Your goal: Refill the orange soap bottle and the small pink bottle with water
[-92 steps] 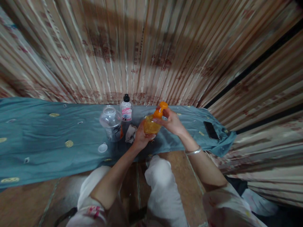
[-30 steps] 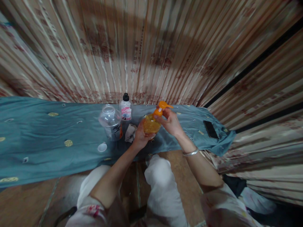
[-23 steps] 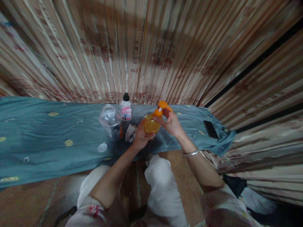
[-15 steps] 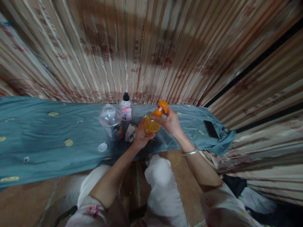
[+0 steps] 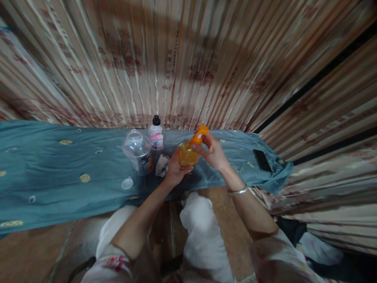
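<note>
Your left hand grips the orange-liquid bottle just above the tabletop, right-hand fingers pinching the orange pump head, which sits on the neck; whether it is screwed tight, I cannot tell.
</note>
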### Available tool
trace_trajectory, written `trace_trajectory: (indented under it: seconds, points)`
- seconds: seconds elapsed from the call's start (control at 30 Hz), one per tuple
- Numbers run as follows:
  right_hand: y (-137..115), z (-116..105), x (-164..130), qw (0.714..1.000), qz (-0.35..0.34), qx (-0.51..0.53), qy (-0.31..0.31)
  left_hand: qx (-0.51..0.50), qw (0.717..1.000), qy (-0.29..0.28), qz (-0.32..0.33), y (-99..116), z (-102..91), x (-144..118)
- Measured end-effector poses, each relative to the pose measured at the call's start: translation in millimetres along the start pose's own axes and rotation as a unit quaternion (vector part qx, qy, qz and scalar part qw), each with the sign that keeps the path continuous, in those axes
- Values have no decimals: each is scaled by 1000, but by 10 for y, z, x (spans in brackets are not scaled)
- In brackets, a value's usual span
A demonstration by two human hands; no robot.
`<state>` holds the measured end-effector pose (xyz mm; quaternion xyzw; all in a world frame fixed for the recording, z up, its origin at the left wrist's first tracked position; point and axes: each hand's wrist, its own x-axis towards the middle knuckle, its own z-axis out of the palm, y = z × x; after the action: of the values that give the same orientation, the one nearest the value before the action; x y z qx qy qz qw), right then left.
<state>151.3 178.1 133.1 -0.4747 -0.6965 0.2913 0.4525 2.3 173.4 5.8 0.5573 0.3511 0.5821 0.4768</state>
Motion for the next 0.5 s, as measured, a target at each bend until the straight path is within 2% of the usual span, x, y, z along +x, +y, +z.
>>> trace_trajectory:
  seconds: [0.13, 0.33, 0.4, 0.5]
  points:
    - [9, -21, 20, 1000, -5, 18, -17, -12, 1000, -3, -6, 1, 9, -1]
    - [-59, -16, 27, 993, 31, -98, 59, 18, 1000, 4, 5, 41, -6, 1]
    - [-83, -33, 21, 994, 32, -92, 46, 17, 1000, 8, 4, 26, -9, 2]
    - [-81, -77, 34, 1000, 18, 0, -20, 2, 1000, 8, 1, -26, -3, 6]
